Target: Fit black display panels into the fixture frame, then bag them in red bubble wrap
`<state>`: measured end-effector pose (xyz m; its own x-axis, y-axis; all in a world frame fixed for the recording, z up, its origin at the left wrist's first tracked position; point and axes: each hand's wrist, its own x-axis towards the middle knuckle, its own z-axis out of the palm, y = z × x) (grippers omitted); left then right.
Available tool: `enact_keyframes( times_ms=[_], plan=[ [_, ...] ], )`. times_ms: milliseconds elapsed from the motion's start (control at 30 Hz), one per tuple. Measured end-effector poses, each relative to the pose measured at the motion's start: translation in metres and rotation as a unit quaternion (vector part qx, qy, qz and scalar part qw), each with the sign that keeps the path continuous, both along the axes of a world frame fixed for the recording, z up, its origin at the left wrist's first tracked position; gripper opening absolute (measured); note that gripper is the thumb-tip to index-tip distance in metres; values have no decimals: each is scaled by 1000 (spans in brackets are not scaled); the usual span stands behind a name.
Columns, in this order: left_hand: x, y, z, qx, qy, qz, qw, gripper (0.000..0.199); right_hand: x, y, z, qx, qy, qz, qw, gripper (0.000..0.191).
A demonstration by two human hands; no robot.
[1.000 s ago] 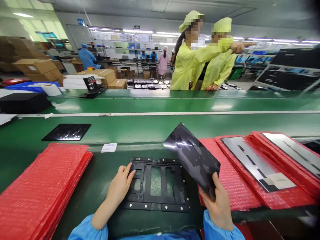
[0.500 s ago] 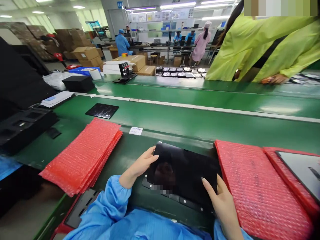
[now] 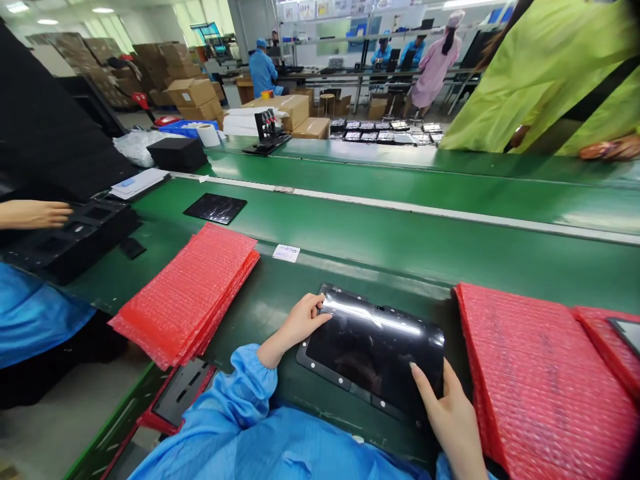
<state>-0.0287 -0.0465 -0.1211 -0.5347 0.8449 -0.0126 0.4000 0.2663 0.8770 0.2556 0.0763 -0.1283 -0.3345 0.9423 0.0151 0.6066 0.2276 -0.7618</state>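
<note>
A glossy black panel [image 3: 370, 347] lies between my two hands, tilted, with a bright reflection along its upper part. My left hand [image 3: 303, 323] grips its upper left corner, thumb on top. At its right edge my right hand [image 3: 447, 407] holds on, the thumb over the face and the fingers partly hidden behind. Under the panel, a dark plate with white dots [image 3: 341, 380] shows along the lower left edge. A stack of red bubble bags [image 3: 190, 287] lies to the left, and another red bubble-wrap stack [image 3: 545, 380] is close by my right hand.
A black sheet [image 3: 216, 208] and a small white label [image 3: 287, 253] lie on the green bench [image 3: 350, 227]. At far left, another person's hand [image 3: 37, 215] is over a black foam box [image 3: 75, 243]. A person in yellow [image 3: 540, 87] stands across the bench.
The view has shifted, moving the bench items rightward. The panel has tilted, now catching a bright reflection and showing more of the dotted plate. Another person's hand has appeared at left.
</note>
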Motion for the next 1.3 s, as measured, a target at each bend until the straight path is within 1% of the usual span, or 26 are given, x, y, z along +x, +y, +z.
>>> enact_keyframes(
  times_ms=[100,167,400,500,600,733,833,967,1067,1133,1233,1300],
  plan=[
    [1,-1,2,-6,7,1,1000,34,0,-1,3,-46,-6,9,999,77],
    [1,-1,4,-11,12,1,1000,33,0,-2,4,-55,-8,11,998,78],
    [0,0,6,-39,58,-5,998,33,1,-1,0,-27,0,17,999,78],
    [3,-2,9,-63,99,-14,993,35,4,-2,1,-30,-31,16,999,80],
    [12,-6,12,-93,163,-12,982,42,8,-3,4,-58,-79,14,995,83],
    [26,-11,10,-130,247,-7,960,45,9,-1,3,-64,-115,15,991,81],
    [31,-13,6,-148,288,-15,946,44,7,1,1,-63,-122,18,990,83],
    [31,-13,3,-162,322,-21,933,45,5,5,1,-49,-128,31,990,83],
    [31,-13,4,-171,336,-23,926,43,5,6,4,-24,-155,53,986,82],
    [31,-12,5,-180,344,-24,921,42,5,7,6,18,-206,71,976,80],
    [31,-10,9,-197,357,-25,913,41,5,9,9,112,-317,82,938,77],
    [31,-8,12,-206,365,-30,907,40,5,12,10,175,-350,90,916,73]
  ],
)
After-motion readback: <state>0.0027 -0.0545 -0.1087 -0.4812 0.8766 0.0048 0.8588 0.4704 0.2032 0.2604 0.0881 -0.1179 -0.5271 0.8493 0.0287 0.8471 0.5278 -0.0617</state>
